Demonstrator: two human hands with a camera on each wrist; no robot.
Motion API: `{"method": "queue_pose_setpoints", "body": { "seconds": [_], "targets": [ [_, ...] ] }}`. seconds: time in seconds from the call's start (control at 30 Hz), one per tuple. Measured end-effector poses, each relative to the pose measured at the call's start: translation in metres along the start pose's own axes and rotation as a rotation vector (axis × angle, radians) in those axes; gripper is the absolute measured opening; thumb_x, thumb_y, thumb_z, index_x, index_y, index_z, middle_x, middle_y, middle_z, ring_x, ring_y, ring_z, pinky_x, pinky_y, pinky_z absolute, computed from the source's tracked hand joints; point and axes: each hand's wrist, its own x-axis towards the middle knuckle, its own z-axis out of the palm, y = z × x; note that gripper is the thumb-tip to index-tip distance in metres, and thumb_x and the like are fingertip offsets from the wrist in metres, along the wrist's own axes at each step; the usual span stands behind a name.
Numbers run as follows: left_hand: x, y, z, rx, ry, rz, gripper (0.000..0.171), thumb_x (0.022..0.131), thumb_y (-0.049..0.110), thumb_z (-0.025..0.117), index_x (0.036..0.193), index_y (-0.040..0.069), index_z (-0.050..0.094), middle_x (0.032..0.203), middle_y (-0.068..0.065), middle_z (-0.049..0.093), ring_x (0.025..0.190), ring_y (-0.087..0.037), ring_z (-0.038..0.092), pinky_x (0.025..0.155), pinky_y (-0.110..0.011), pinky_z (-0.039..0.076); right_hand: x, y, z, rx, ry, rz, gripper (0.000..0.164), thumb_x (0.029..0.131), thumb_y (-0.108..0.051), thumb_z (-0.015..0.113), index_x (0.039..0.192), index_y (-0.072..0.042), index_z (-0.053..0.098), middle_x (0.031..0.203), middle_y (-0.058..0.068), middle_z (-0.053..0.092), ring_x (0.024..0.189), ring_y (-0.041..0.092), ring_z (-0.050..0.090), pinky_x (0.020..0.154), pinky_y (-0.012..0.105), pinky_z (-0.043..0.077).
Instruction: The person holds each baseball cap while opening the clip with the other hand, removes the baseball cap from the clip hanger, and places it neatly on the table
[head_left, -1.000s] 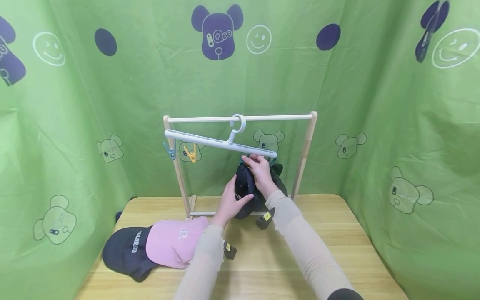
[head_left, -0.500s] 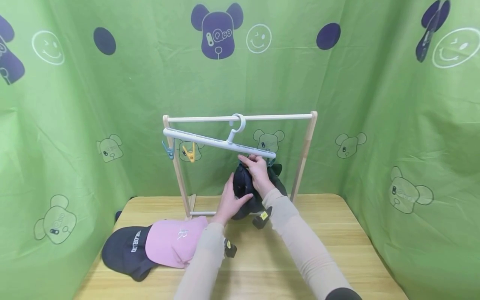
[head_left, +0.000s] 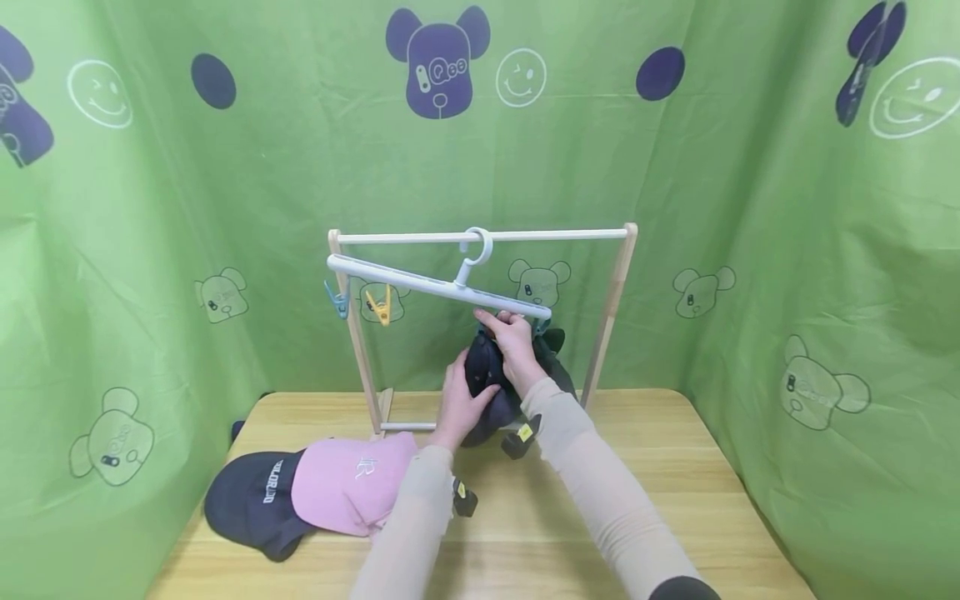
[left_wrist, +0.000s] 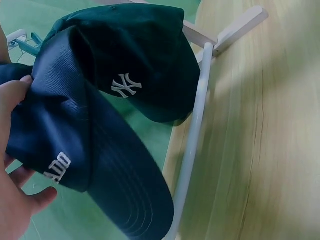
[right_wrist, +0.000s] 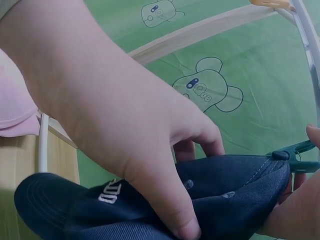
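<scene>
My left hand [head_left: 457,404] grips the crown of a navy baseball cap [left_wrist: 55,110] with white lettering, thumb on the near side. My right hand [head_left: 517,348] is just under the low end of a pale blue hanger [head_left: 420,282], pinching a dark green clip [right_wrist: 295,156]. In the right wrist view the cap's edge meets this clip's jaws, and part of the right hand is cut off by the frame. Close behind hangs a dark green cap [left_wrist: 140,47] with a white NY emblem, beside another green clip [head_left: 542,326].
The hanger hooks over a wooden rack's top rail [head_left: 562,236], tilted down to the right. A blue clip [head_left: 339,302] and a yellow clip [head_left: 381,307] hang at its left. A pink cap [head_left: 345,483] overlaps another navy cap [head_left: 243,500] on the table [head_left: 600,517].
The navy cap and both hands have shifted slightly left, and the cap's lettering has turned out of the head view. The hanger stays tilted.
</scene>
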Motion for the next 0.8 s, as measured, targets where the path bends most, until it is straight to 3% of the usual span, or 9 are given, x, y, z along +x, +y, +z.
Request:
{"method": "queue_pose_setpoints", "body": {
  "seconds": [0.33,0.47,0.63,0.8],
  "targets": [
    [-0.0029,-0.0003,-0.0016,0.02,0.07,-0.041,0.068,0.086,0.026,0.073,0.143,0.01,0.04,0.131,-0.016,0.053,0.121,-0.031,0.053,0.104,-0.047,0.046,-0.0035,-0.0002,-0.0012,-0.031,-0.01,0.021,0.037,0.078,-0.024,0.082,0.082,-0.015,0.045,0.083,-0.002,0.049,0.064,0.006,0.053,0.053,0.018,0.039],
    [-0.0046,0.0003,-0.0036,0.019,0.092,-0.038,0.064,0.087,0.024,0.072,0.141,0.009,0.042,0.129,-0.017,0.054,0.119,-0.031,0.053,0.103,-0.048,0.046,-0.0046,-0.0002,-0.0017,-0.031,-0.014,0.013,0.036,0.078,-0.024,0.082,0.081,-0.014,0.047,0.082,-0.002,0.051,0.063,0.007,0.056,0.055,0.019,0.045],
    [-0.0069,0.0002,-0.0064,0.016,0.116,-0.044,0.059,0.088,0.022,0.071,0.14,0.01,0.044,0.128,-0.017,0.056,0.117,-0.033,0.055,0.102,-0.049,0.047,-0.0055,0.0016,-0.0017,-0.066,-0.018,-0.034,0.03,0.079,-0.025,0.081,0.076,-0.012,0.054,0.077,-0.004,0.056,0.065,0.008,0.06,0.061,0.02,0.053],
    [-0.0096,-0.0008,-0.0079,0.016,0.128,-0.049,0.057,0.089,0.021,0.07,0.139,0.01,0.046,0.127,-0.017,0.057,0.116,-0.033,0.055,0.101,-0.049,0.047,-0.0088,0.0021,-0.0012,-0.154,-0.025,-0.125,0.033,0.081,-0.028,0.079,0.063,-0.011,0.057,0.063,-0.008,0.053,0.061,0.007,0.053,0.059,0.019,0.049]
  ]
}}
